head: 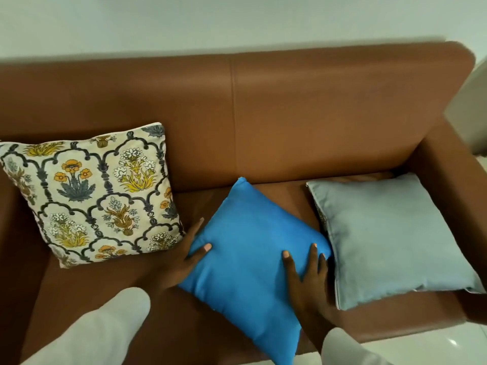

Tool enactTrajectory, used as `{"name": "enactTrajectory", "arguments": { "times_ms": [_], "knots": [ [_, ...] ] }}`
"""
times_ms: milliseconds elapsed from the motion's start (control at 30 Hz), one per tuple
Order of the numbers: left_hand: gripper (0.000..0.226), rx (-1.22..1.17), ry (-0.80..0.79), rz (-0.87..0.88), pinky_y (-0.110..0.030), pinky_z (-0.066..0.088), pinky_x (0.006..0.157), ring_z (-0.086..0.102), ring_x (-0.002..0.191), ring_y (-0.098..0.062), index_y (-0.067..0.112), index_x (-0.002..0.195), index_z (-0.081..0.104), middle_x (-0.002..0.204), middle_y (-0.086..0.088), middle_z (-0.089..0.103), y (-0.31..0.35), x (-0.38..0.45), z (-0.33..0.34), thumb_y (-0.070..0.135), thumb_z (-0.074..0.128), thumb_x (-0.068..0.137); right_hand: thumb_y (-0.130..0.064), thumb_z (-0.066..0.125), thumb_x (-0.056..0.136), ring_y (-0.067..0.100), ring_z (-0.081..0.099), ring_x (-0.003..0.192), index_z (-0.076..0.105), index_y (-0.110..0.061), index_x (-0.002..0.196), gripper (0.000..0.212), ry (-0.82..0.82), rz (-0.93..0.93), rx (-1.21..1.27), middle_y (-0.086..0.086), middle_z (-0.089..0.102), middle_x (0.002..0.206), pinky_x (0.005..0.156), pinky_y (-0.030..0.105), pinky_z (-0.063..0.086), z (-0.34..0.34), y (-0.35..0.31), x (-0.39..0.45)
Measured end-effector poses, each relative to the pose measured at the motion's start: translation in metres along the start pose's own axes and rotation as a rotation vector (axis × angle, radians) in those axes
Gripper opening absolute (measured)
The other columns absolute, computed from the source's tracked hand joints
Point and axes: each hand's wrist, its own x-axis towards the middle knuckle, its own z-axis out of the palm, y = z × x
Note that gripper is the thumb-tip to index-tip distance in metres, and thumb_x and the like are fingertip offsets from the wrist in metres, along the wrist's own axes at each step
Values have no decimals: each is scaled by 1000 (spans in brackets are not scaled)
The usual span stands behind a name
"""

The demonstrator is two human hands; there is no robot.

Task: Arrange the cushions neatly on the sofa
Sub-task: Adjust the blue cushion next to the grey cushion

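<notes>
A bright blue cushion lies skewed on the middle of the brown leather sofa. My left hand grips its left edge, thumb on top and fingers tucked under. My right hand holds its right side, fingers spread over the fabric near the corner. A floral cushion in cream, yellow and grey leans against the backrest at the left. A pale grey-blue cushion lies flat on the seat at the right, touching the blue one.
The sofa's right armrest rises beside the grey-blue cushion. A pale wall stands behind the backrest. White glossy floor shows at the bottom right. My white sleeves reach in from below.
</notes>
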Motion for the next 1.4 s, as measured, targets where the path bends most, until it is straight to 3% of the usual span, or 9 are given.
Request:
{"name": "enactTrajectory", "arguments": {
  "times_ms": [133,267,333,500,633,733,867,1100,1400],
  "knots": [
    [42,-264,49,-135,-31,48,117,61,141,-16,46,148,63,162,3,58,48,-13,-38,38,67,107,-57,66,104,30,71,122,72,-10,141,60,-61,65,238,11,76,133,103,43,58,-57,-37,36],
    [64,-571,18,-346,-49,60,102,75,115,-49,23,131,80,137,-25,73,91,-26,-104,70,71,89,-62,54,106,28,71,68,76,-10,112,57,-366,239,586,12,75,84,61,32,55,-114,-132,68],
    [89,-696,59,-357,-40,63,71,75,85,-39,12,123,78,110,-24,77,106,-20,-117,89,63,83,-64,48,109,30,79,71,83,-17,99,59,-363,180,677,15,81,88,66,38,61,-126,-169,86],
    [89,-903,246,-253,-44,55,90,67,119,-29,25,146,62,132,-11,68,120,35,-78,93,36,93,-68,30,113,35,79,113,71,-9,144,78,-327,2,854,24,68,149,80,37,68,-92,-207,128],
    [86,-116,542,-72,-60,36,126,31,161,-40,29,172,27,176,-14,23,98,70,-22,66,60,102,-55,42,115,38,33,165,31,-18,174,70,27,-399,324,17,32,180,134,53,29,-43,-184,140],
    [77,513,842,373,-53,25,129,29,164,-37,21,174,24,179,-14,22,85,76,-6,45,58,109,-47,43,114,37,12,172,19,-17,177,73,387,-852,-258,16,6,186,137,51,14,-17,-156,138],
    [68,957,648,669,-43,12,137,12,172,-22,27,177,16,186,2,11,96,112,3,47,39,116,-43,34,119,26,13,173,26,-23,176,61,303,-1333,-676,4,11,187,137,56,20,23,-147,140],
    [82,844,632,483,-41,6,136,3,173,-16,38,177,8,186,12,-1,100,157,-38,75,34,109,-80,23,105,17,-11,172,1,-34,177,88,292,-681,-344,-9,-10,187,137,61,4,18,-181,167],
    [80,410,873,195,-53,6,135,4,173,-24,25,178,6,187,1,-2,190,127,0,65,30,113,-73,27,110,22,-1,174,2,-28,178,86,153,-682,-200,-5,-4,188,139,41,11,-46,-163,158]
  ]
}}
